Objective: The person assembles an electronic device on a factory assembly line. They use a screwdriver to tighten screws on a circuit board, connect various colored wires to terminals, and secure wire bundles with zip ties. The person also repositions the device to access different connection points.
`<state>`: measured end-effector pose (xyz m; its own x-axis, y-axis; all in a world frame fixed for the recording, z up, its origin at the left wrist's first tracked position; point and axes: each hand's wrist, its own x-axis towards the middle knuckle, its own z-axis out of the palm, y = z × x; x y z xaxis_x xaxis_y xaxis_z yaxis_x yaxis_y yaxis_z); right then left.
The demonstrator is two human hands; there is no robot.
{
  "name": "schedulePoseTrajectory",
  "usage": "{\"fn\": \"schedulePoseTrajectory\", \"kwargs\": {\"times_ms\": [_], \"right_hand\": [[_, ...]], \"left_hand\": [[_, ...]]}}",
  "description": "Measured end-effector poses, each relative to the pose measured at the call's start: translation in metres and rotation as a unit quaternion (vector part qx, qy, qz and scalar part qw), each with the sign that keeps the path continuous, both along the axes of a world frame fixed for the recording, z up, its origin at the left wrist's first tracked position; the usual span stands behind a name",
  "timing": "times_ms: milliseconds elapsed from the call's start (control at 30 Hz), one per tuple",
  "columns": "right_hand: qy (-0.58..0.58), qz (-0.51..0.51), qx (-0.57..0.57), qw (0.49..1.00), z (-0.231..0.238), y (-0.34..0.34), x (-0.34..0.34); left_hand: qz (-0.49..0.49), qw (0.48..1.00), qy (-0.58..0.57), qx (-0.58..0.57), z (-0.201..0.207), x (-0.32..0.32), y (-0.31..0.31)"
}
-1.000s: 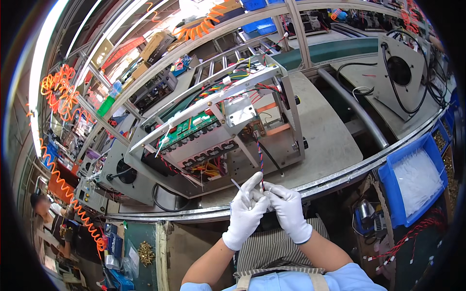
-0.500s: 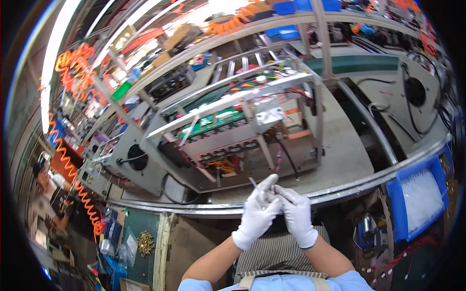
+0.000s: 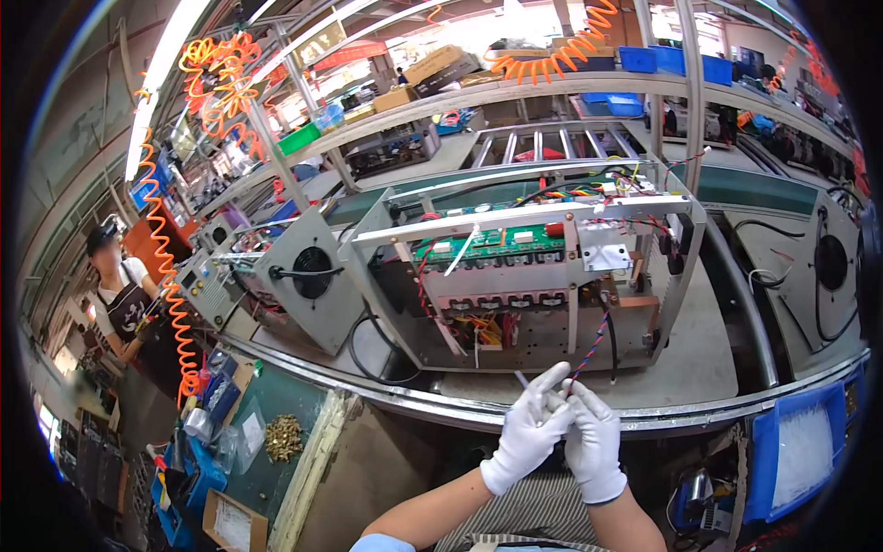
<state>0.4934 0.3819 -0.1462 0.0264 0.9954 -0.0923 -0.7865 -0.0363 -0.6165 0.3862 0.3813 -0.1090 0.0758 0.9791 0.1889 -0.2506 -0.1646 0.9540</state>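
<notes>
My gloved left hand [image 3: 532, 429] is closed, with a thin pale strip [image 3: 521, 378], which looks like a cable tie, sticking out past its fingers. Right against it, my gloved right hand [image 3: 594, 443] pinches the end of a twisted bundle of red and blue wires [image 3: 590, 348]. The fingertips of both hands meet there, and the wire ends are hidden between them. The wires hang down from an open metal chassis [image 3: 543, 348] just beyond my hands. Inside it sit a green circuit board [image 3: 497, 241], heatsinks and many cables.
A metal rail [image 3: 441, 411] edges the conveyor in front of me. At right stands a blue bin [image 3: 798, 451] of thin white strips. Brass fittings [image 3: 283, 438] lie on the green bench at left. More fan-fitted housings [image 3: 308, 276] flank the chassis. A co-worker [image 3: 129, 294] stands far left.
The view has swung, so the chassis and my hands appear further right and the co-worker shows more fully. My hands stay together at the wire ends.
</notes>
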Motion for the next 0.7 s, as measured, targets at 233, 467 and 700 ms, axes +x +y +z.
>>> {"fn": "schedulePoseTrajectory", "kwargs": {"times_ms": [233, 467, 700], "right_hand": [[0.011, 0.031, -0.005, 0.999, 0.011, 0.002, -0.012], [0.004, 0.028, -0.020, 0.999, 0.012, 0.000, -0.004], [-0.117, 0.007, 0.028, 0.993, 0.011, -0.005, 0.000]], "left_hand": [[0.044, 0.997, -0.060, 0.022, -0.001, -0.001, -0.008], [0.016, 1.000, -0.013, 0.011, 0.002, 0.002, -0.006], [0.040, 0.999, 0.001, 0.013, -0.006, 0.005, -0.006]]}}
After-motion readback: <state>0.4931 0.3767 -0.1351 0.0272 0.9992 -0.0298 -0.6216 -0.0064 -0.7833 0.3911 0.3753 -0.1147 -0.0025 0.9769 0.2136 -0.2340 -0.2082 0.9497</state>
